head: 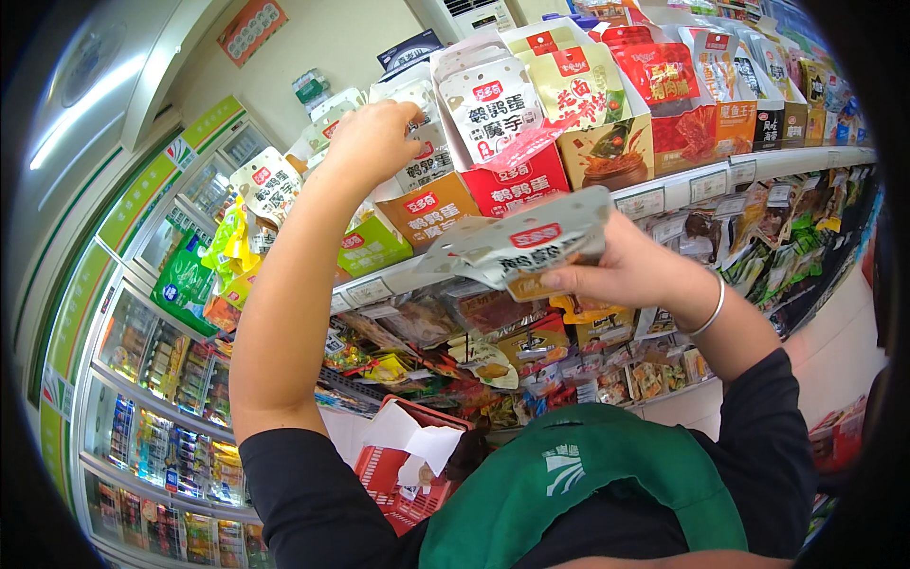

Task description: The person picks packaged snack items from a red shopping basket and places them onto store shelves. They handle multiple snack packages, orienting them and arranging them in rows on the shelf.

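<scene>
My right hand [604, 259] grips a small bunch of white snack pouches [533, 238] with red labels, in front of the shelf edge. The thumb presses on the nearest pouch, and the bunch is slightly blurred. My left hand [380, 142] is raised over an orange-brown display box [430, 213]. Its curled fingers reach the similar white pouches [424, 160] standing in that box; whether they pinch one is hidden. Just right of it stands a red display box [515, 185] holding more white pouches [492, 107], with a torn pink flap at its front.
A green display box [377, 245] sits left of the orange-brown one. Yellow, red and orange boxes of packets continue rightward along the price-tagged shelf edge [682, 192]. Bagged snacks hang below. A red shopping basket [387, 476] holds torn white cardboard. Glass-door coolers [167, 419] line the left.
</scene>
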A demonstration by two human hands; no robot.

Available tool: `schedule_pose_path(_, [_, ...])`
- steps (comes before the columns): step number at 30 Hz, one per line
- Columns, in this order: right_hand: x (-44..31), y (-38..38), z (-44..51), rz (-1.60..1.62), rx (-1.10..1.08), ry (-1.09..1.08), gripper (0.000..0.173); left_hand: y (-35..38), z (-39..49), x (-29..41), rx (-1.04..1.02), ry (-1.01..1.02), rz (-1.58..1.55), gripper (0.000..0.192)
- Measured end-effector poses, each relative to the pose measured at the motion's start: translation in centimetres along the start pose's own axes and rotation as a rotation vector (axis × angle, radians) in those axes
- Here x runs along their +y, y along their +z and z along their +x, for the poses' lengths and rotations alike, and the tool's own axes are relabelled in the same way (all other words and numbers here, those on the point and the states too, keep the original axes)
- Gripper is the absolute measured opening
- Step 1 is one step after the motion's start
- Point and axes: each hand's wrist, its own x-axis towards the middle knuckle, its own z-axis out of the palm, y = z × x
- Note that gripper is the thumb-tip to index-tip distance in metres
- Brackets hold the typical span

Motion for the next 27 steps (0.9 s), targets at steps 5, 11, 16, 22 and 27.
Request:
schedule_pose_path(5, [-1.5,-2.7,3.5,-0.19,0.039,0.014,0.043,-0.5,0.6,-0.3,0.034,0.039,-0.132,0.025])
schedule_pose_path(11, [-1.9,-3.7,6.8,-0.314,-0.042,0.086,0.045,-2.2,2.2,0.8,0.214,-0.009,-0.609,0.033])
schedule_pose_path(16, [-2.1,-2.8,6.1,-0.297,-0.143,0.033,0.056,-1.9,2.8,2.9,0.229,0.064,-0.777,0.027])
schedule_pose_path(22, [-1.4,-0.8,3.6,-0.391,-0.185,0.004,0.042,-2.4,2.3,3.1,0.114,-0.061,-0.656,0.019])
schedule_pose_path(27, [-1.0,0.0,2.7,-0.318,-0.133,-0.104,0.044,-2.1,0.7,4.3,0.438,0.203,-0.48,0.024])
